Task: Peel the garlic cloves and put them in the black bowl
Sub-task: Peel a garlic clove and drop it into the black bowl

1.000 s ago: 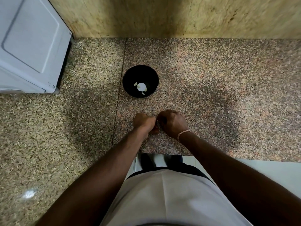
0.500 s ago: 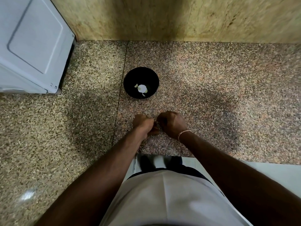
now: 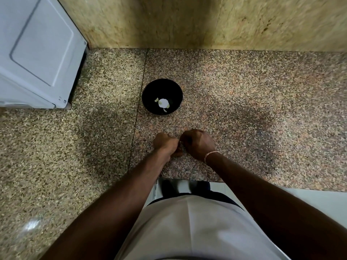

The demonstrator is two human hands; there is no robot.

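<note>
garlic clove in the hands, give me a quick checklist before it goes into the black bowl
1. Both hands on the clove: left hand and right hand are curled together around something small: ok.
2. Clove fully peeled: hidden between the fingers: cannot tell.
3. Black bowl upright and open on the counter: ok.
4. Path from hands to bowl free: only bare granite counter between them: ok.
5. Room in the bowl: just a few pale pieces at the bottom: ok.

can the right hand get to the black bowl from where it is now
Probably yes. The black bowl sits on the countertop just beyond the right hand, with only bare stone between them. But that hand and the left hand are curled together around something small, so it is occupied.
</note>
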